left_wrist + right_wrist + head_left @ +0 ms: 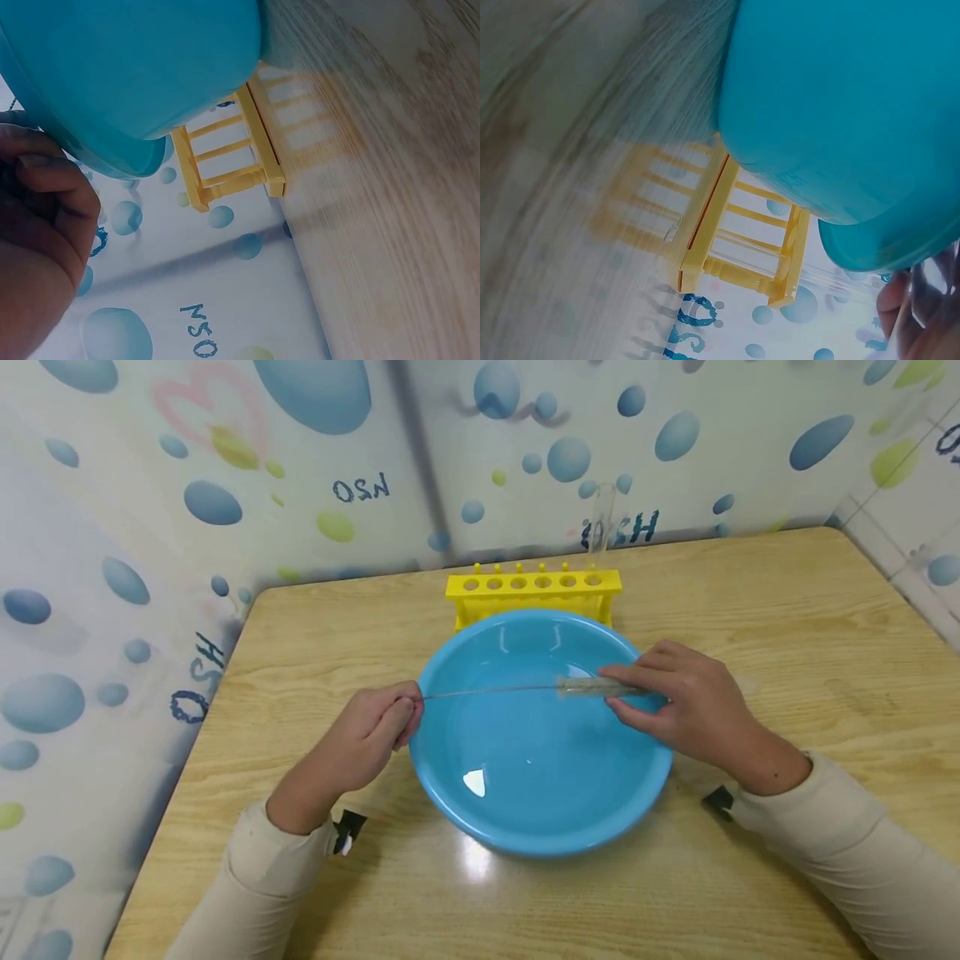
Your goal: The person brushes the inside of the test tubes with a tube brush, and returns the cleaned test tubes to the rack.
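- The left hand (378,731), left of centre in the head view, has its grip closed, with thumb and fingers curled tightly round the wire end of a test tube brush (487,691).
- The brush's thin twisted wire runs almost level across the middle of the frame and enters the mouth of the held test tube (581,687); pale bristles seem to fill the glass.
- The right hand (686,706), right of centre, pinches that tube between thumb and fingers, with its mouth facing left.
- Tube and wire lie above the hollow of a round light-blue basin (542,846) in the centre of the frame, where bright reflections show inside.
- The left hand is right at the basin's left rim; whether it touches the rim cannot be told.
- Directly behind the basin, upper centre, a yellow test tube rack (531,585) stands with a clear standing test tube (602,527) upright in its rightmost hole.
- Basin and rack rest on a wood-grain desk (787,635).
- Along the top and left of the frame, the wall (300,527) bears blue and green bubbles and dark hand-drawn lettering.
- Pale sleeves (832,827) reach in from the lower corners.
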The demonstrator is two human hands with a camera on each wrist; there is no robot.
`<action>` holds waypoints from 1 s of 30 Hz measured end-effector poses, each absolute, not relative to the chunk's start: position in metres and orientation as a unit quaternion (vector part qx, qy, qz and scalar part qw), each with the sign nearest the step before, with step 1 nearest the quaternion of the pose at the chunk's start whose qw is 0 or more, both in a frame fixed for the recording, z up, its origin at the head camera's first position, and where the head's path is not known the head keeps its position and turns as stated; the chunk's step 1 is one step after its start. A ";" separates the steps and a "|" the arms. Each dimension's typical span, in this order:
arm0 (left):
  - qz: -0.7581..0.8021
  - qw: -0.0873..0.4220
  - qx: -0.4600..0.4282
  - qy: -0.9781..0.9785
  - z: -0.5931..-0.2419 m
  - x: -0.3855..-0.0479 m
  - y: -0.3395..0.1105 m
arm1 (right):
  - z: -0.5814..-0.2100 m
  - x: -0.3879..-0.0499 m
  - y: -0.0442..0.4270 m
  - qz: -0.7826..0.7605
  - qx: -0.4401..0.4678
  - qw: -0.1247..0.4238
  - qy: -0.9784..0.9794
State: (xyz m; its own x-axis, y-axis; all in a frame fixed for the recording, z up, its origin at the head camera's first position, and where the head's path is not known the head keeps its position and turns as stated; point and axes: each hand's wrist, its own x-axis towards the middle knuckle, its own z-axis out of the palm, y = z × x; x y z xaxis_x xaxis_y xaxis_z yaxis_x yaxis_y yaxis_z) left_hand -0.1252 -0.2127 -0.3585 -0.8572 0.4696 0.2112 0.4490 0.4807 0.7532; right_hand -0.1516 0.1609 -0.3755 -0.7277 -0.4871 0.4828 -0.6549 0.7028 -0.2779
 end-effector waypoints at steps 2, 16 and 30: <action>0.431 0.010 0.268 0.862 -0.359 -0.125 -0.212 | -0.375 -0.152 0.161 0.221 0.318 0.194 -0.901; 0.419 0.011 0.273 0.866 -0.360 -0.125 -0.209 | -0.376 -0.153 0.161 0.227 0.331 0.202 -0.894; 0.396 -0.006 0.289 0.871 -0.360 -0.121 -0.206 | -0.377 -0.153 0.162 0.229 0.335 0.204 -0.891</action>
State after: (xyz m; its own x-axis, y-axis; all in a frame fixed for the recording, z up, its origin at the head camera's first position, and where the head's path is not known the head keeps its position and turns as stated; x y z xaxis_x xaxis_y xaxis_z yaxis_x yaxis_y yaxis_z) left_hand -0.1213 -0.2059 -0.3603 -0.8333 0.4983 0.2396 0.5080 0.5190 0.6875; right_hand -0.1531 0.1621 -0.3767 -0.6919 -0.5044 0.5166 -0.6910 0.6699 -0.2715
